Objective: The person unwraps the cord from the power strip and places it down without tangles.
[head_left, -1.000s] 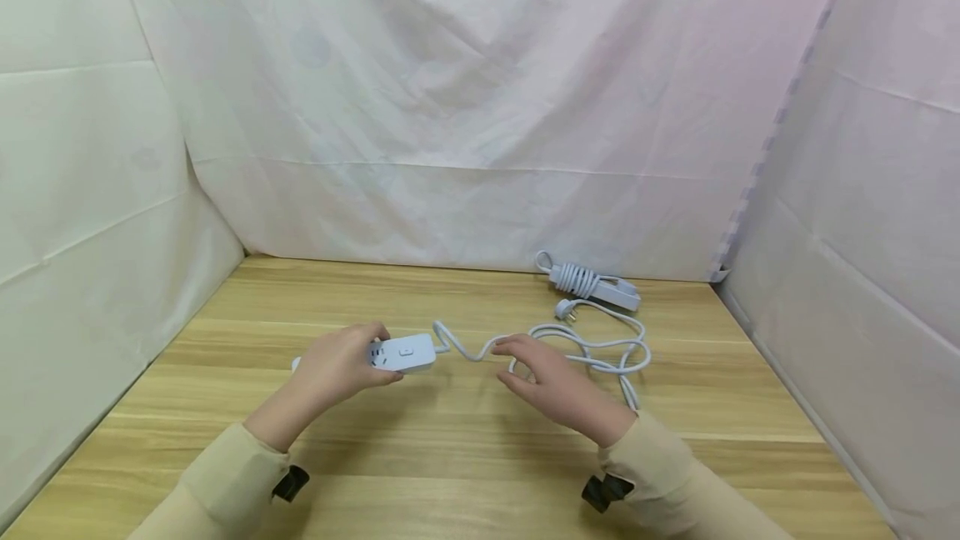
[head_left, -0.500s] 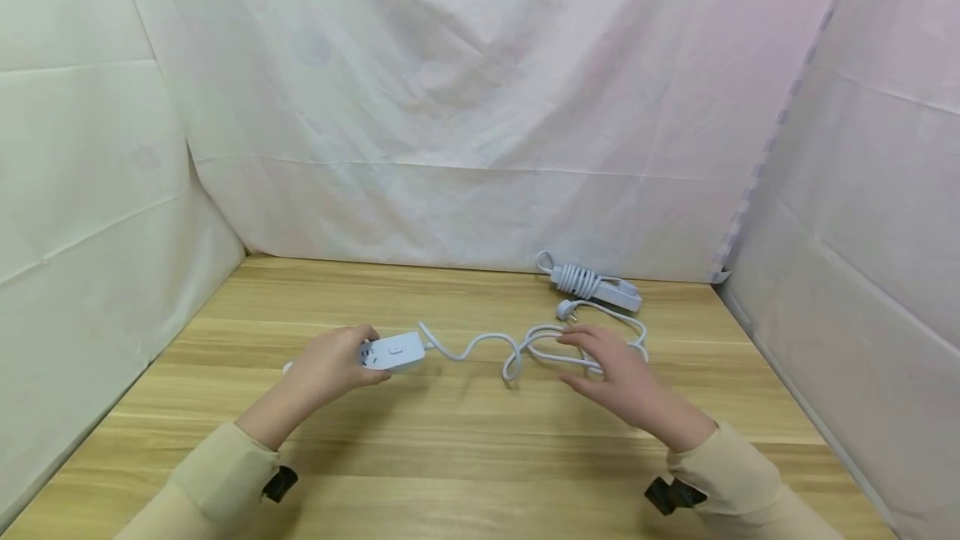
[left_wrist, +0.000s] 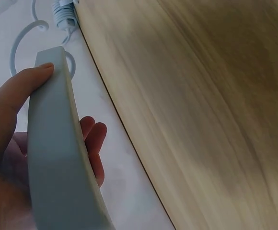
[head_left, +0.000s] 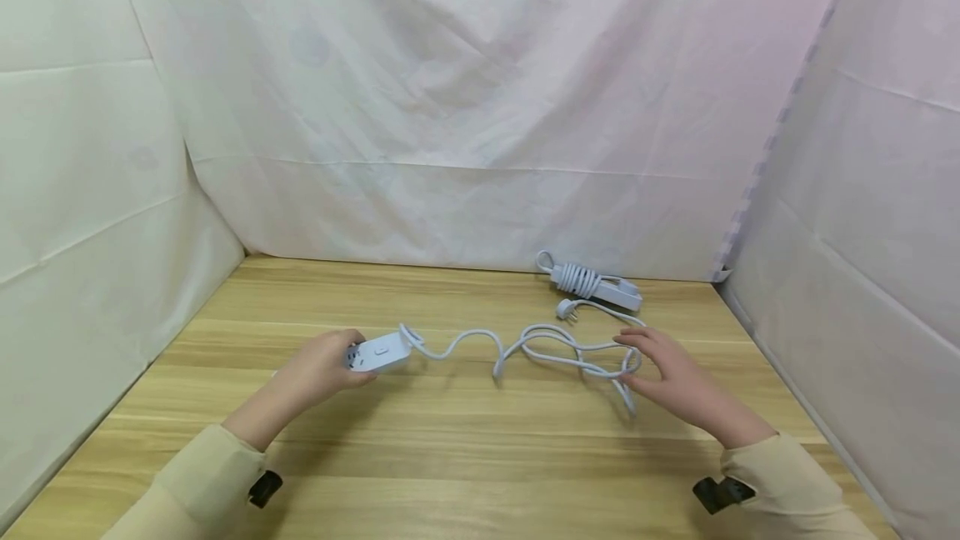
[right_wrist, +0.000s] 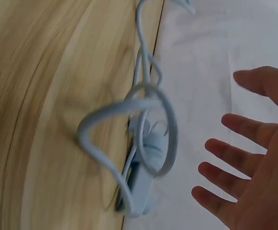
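My left hand (head_left: 318, 369) grips a white power strip (head_left: 381, 352); in the left wrist view the thumb lies along the strip's (left_wrist: 57, 143) near face and fingertips show past its far edge. A white power cord (head_left: 474, 332) runs from the strip's right end in wavy loops across to the right. My right hand (head_left: 678, 373) is beside the cord's rightmost loops, overlapping them in the head view. Seen from the right wrist, its spread fingers (right_wrist: 235, 155) stand apart from the cord (right_wrist: 173, 132) and hold nothing. The three-pin plug (head_left: 566, 309) lies behind the loops.
A second white power strip (head_left: 617, 297), its cord wound around it, lies at the back right of the wooden table (head_left: 465, 457). White cloth (head_left: 480, 107) hangs behind the table and on both sides.
My right hand has moved right along the cord, leaving its wavy middle stretch uncovered. My left hand has shifted slightly left with the power strip. The plug and wound strip have stayed put.
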`<act>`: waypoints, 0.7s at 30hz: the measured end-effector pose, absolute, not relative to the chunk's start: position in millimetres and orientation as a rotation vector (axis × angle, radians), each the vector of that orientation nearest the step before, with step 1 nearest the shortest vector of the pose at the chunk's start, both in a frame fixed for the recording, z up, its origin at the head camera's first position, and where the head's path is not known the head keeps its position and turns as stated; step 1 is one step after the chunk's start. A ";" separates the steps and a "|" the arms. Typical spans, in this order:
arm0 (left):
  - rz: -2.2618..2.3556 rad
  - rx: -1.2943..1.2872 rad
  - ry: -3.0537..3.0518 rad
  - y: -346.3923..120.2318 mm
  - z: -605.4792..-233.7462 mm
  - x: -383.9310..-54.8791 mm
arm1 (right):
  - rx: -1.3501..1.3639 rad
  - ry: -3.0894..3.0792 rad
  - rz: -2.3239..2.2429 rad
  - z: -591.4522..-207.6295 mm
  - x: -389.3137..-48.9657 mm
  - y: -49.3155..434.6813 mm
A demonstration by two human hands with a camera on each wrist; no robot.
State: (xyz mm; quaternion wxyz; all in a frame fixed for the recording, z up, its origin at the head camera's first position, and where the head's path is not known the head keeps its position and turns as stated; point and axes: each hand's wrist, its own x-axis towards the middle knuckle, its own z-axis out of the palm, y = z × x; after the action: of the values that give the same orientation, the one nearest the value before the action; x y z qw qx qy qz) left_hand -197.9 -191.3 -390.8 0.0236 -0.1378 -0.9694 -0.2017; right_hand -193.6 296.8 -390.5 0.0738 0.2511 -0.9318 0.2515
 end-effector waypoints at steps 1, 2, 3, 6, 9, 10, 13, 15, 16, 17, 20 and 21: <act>-0.630 -0.433 -2.996 -192.6 -391.8 -198.6 | 0.747 -2.813 0.751 -391.8 -194.3 300.8; -0.632 -0.439 -2.992 -194.0 -392.9 -199.3 | 0.747 -2.825 0.746 -393.3 -195.3 304.7; -0.629 -0.444 -2.988 -195.4 -394.0 -200.0 | 0.752 -2.841 0.741 -395.1 -196.5 307.7; -0.622 -0.453 -2.983 -198.9 -397.3 -201.8 | 0.787 -2.883 0.727 -400.2 -200.7 314.1; -0.609 -0.452 -2.990 -201.4 -400.4 -203.2 | 0.859 -2.902 0.709 -407.7 -206.4 316.6; -0.604 -0.451 -2.992 -201.8 -401.4 -203.7 | 0.884 -2.905 0.693 -410.5 -208.4 316.8; -0.590 -0.439 -3.005 -202.9 -403.3 -204.9 | 0.944 -2.903 0.640 -419.3 -213.3 315.9; -0.589 -0.436 -3.013 -203.3 -404.2 -205.4 | 0.956 -2.903 0.601 -423.7 -215.2 314.2; -0.588 -0.437 -3.016 -203.7 -404.9 -205.9 | 0.954 -2.909 0.582 -425.4 -215.7 313.3; -0.589 -0.436 -3.022 -204.0 -405.4 -206.3 | 0.944 -2.914 0.572 -426.8 -215.8 312.4; -0.594 -0.443 -3.035 -205.0 -407.6 -208.3 | 0.918 -2.944 0.548 -430.5 -215.9 309.8; -0.598 -0.440 -3.039 -205.3 -408.5 -209.3 | 0.917 -2.959 0.553 -431.4 -215.9 308.7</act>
State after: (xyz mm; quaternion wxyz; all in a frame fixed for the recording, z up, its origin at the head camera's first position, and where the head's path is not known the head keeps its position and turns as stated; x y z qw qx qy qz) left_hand -209.3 -205.3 -408.5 0.0064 -0.1408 -0.9714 -0.1912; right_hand -215.9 308.7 -431.4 -0.0026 0.2913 -0.9403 0.1758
